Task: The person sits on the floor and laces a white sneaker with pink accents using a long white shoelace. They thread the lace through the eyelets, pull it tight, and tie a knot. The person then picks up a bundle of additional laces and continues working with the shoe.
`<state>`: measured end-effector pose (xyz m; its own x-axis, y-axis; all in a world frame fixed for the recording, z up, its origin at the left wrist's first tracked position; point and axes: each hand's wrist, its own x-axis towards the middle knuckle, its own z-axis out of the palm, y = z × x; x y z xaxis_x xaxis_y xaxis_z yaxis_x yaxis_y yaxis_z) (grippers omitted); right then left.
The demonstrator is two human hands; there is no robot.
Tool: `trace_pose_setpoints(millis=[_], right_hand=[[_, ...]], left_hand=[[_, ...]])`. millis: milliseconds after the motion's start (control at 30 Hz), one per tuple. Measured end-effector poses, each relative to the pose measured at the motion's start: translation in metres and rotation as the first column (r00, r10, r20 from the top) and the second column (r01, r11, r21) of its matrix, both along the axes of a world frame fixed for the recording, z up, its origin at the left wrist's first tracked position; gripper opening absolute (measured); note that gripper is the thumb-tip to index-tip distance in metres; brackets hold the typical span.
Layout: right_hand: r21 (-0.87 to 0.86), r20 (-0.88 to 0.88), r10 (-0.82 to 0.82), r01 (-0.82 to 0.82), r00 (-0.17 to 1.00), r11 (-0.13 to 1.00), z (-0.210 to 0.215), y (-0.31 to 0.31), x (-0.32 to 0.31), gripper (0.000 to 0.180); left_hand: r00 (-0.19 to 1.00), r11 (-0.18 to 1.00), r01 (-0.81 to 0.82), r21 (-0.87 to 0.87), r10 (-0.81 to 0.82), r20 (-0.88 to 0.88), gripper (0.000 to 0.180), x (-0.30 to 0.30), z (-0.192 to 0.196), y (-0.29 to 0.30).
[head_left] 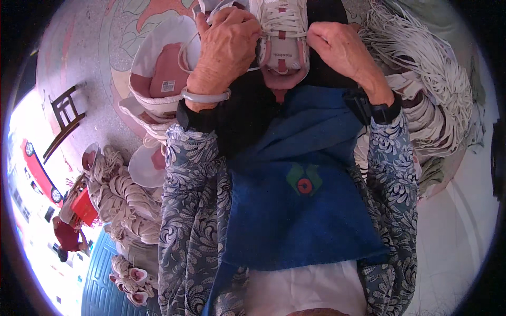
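Observation:
A white and pink sneaker upper (284, 45) lies over my dark-trousered lap, its tongue toward me. White shoelace (284, 23) crosses its front in several rows. On its left edge, my left hand (226, 47) is closed, fingers curled at the lace; a loose loop of lace hangs beside that wrist. My right hand (337, 47) pinches the lace at the right edge, thumb and forefinger together. Between the two hands one row of lace runs straight across the upper. The fingertips of my left hand are partly hidden.
Stacked white and pink shoe uppers (168, 63) stand at my left, above more bundled uppers (126, 200). A thick bunch of white laces (437, 68) lies at the right, beside further uppers. A dark wooden stool (66, 121) and a person in red (68, 234) are farther left.

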<state>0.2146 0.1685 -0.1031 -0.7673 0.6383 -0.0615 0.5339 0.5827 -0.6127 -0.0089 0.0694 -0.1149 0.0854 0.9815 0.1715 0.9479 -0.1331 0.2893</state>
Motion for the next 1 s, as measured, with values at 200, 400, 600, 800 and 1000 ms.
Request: trace_pose_setpoints(millis=[200, 400, 600, 800, 1000], right_hand=[[-0.088, -0.01, -0.037, 0.036, 0.999, 0.995, -0.016, 0.003, -0.001, 0.018], [0.129, -0.114, -0.174, 0.189, 0.978, 0.974, -0.022, -0.022, -0.004, 0.017], [0.259, -0.16, -0.263, 0.298, 0.951, 0.919, -0.013, -0.038, -0.002, 0.021], [0.495, 0.029, -0.229, 0.185, 0.973, 0.849, 0.009, -0.059, -0.014, 0.029], [0.267, -0.048, -0.287, 0.289, 0.957, 0.919, -0.013, -0.058, -0.016, 0.024]], left_hand=[[0.993, 0.999, -0.042, 0.031, 0.038, 0.114, 0.009, 0.001, -0.007, -0.003], [0.999, 0.998, -0.017, 0.06, 0.015, 0.033, 0.01, 0.002, -0.004, 0.0], [0.996, 0.999, -0.047, 0.009, 0.046, 0.074, 0.01, 0.001, -0.008, -0.007], [0.998, 0.997, -0.059, -0.046, 0.06, 0.016, 0.014, 0.003, -0.003, -0.006], [0.998, 1.0, 0.023, 0.015, -0.022, -0.053, 0.014, 0.008, 0.003, 0.005]])
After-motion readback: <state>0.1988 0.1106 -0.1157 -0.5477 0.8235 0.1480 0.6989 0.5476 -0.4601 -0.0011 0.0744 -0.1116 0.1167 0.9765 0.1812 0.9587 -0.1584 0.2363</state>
